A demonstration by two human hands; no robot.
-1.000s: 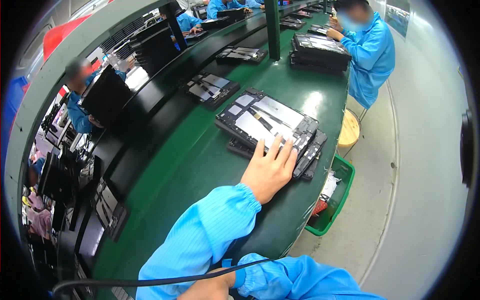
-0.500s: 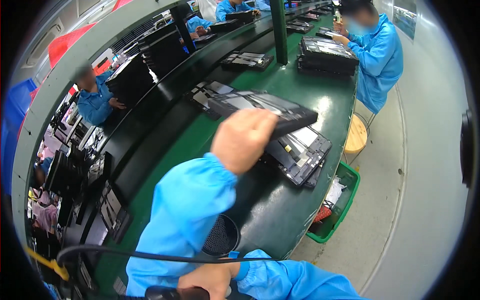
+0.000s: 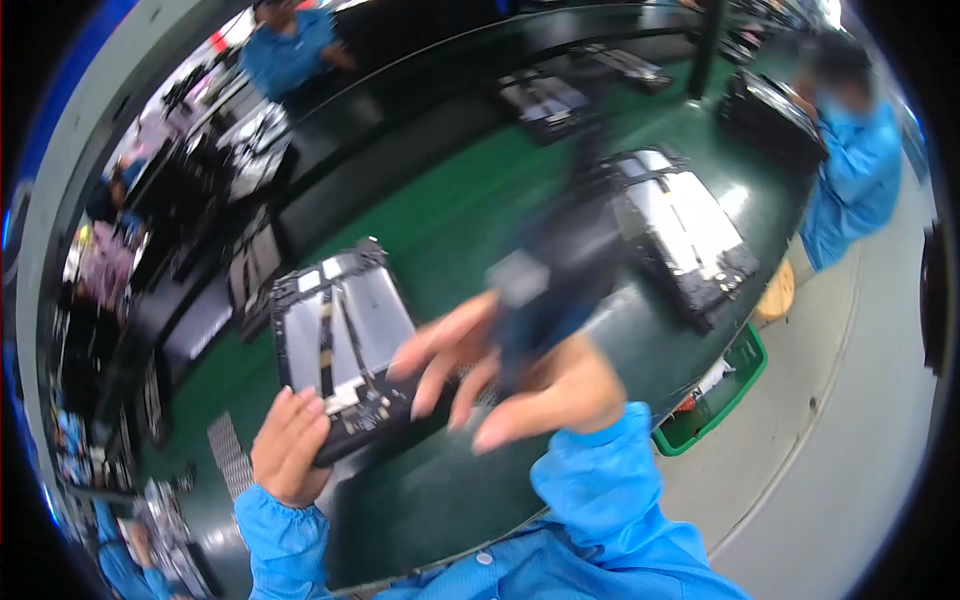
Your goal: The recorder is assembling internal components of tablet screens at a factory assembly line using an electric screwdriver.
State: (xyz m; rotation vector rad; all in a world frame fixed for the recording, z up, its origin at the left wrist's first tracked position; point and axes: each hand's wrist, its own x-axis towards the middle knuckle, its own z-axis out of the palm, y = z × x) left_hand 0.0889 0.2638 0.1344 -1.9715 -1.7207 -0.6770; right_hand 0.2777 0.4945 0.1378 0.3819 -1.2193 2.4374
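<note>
An opened tablet (image 3: 366, 325), with silver battery panels and a circuit board in a black frame, lies at a slant in front of me. My left hand (image 3: 290, 445) grips its near left corner, fingers on top. My right hand (image 3: 540, 395) is beside its near right side, fingers spread and slightly bent. A dark, motion-blurred object (image 3: 565, 265) with a pale patch hangs across the right hand and hides part of it. Its kind is unclear, and I see no finger closed round it. Behind it, further right, rests another opened tablet (image 3: 690, 225).
More opened tablets (image 3: 545, 100) lie along the green bench (image 3: 430, 215). A grey strip sheet (image 3: 231, 452) is at the left. A green bin (image 3: 745, 385) stands on the floor at right, by a wooden stool (image 3: 777, 292). Co-workers (image 3: 850, 170) in blue sit further along.
My left hand has brought the lifted tablet from the right-hand pile to the near left. My right hand has risen from the lower edge. The view has shifted and a dark blurred object has appeared.
</note>
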